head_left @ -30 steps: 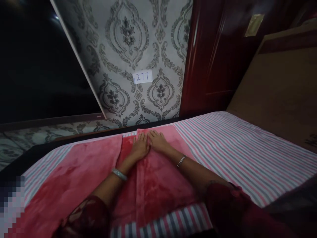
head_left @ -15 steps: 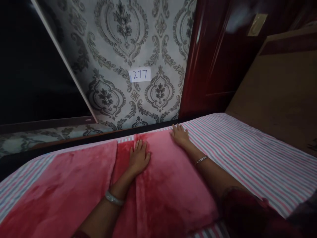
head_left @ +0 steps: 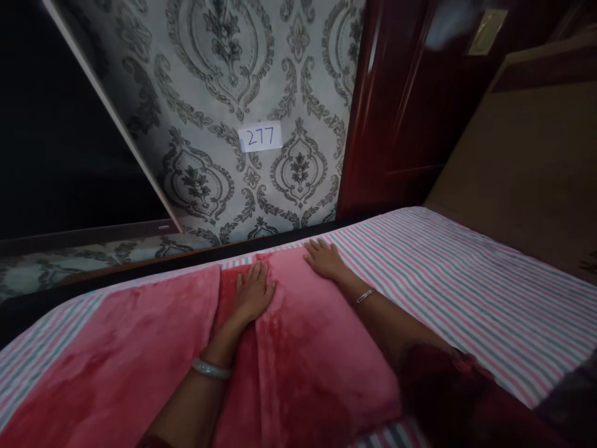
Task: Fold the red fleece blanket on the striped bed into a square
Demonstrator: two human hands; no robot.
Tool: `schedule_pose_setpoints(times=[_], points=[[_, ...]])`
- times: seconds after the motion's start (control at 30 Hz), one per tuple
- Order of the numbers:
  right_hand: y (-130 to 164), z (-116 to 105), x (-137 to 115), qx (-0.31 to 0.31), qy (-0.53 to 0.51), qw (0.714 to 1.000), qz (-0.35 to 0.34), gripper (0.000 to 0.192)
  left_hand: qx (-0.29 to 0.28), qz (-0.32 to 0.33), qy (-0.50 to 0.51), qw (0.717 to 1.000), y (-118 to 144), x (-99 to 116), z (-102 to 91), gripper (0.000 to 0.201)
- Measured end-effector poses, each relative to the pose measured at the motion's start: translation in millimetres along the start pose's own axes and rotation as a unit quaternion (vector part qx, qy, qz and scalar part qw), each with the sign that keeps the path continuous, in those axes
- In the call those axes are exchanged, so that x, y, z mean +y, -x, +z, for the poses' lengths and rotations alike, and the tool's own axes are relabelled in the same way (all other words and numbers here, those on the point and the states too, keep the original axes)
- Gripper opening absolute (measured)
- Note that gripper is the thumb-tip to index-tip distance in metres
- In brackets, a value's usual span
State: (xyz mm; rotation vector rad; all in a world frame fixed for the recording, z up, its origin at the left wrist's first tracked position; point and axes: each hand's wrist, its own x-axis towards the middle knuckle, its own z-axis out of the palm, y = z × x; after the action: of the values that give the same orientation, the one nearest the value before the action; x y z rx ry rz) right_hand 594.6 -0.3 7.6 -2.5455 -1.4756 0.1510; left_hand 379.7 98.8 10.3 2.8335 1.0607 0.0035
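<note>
A plush pink-red blanket point(head_left: 321, 348) lies folded on a striped sheet point(head_left: 448, 267). Its left and right parts are turned in, with a darker red strip between them. My left hand point(head_left: 253, 291) rests flat on that strip and the edge of the right fold, fingers spread. Near the far end of the right fold, my right hand point(head_left: 323, 259) lies palm down with fingers stretched out, at the fold's outer edge. Neither hand grasps the cloth.
Behind the bed stands a patterned wall with a paper label point(head_left: 261, 136) reading 277. A large dark screen point(head_left: 79, 137) is at the left. On the right are a dark red door point(head_left: 396, 112) and a big brown cardboard panel point(head_left: 527, 155).
My right hand has slid left over the blanket, and the right fold's outer edge has shifted slightly left. My left hand has moved a little left. The view has tilted slightly.
</note>
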Motion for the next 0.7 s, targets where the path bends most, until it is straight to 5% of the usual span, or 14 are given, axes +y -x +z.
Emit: schedule_pose_setpoints(times=[0.13, 0.23, 0.47, 0.57, 0.7], points=[[24, -15, 54, 0.009, -0.019, 0.992, 0.124, 0.059, 0.006, 0.002, 0.007, 1.000, 0, 0, 0.5, 0.062], [59, -22, 65, 0.050, -0.020, 0.988, 0.143, 0.060, 0.013, 0.005, 0.014, 1.000, 0, 0, -2.1, 0.061], [158, -16, -20, 0.033, -0.030, 0.997, -0.064, 0.063, 0.046, 0.023, 0.003, 0.999, 27, 22, -29.4, 0.058], [195, -1, -55, 0.030, -0.024, 0.992, -0.119, 0.064, 0.051, 0.115, -0.028, 0.992, 74, 38, -29.9, 0.058], [217, 17, -65, 0.026, -0.012, 0.991, -0.131, 0.059, 0.061, 0.253, -0.006, 0.966, 149, 46, 5.2, 0.064]])
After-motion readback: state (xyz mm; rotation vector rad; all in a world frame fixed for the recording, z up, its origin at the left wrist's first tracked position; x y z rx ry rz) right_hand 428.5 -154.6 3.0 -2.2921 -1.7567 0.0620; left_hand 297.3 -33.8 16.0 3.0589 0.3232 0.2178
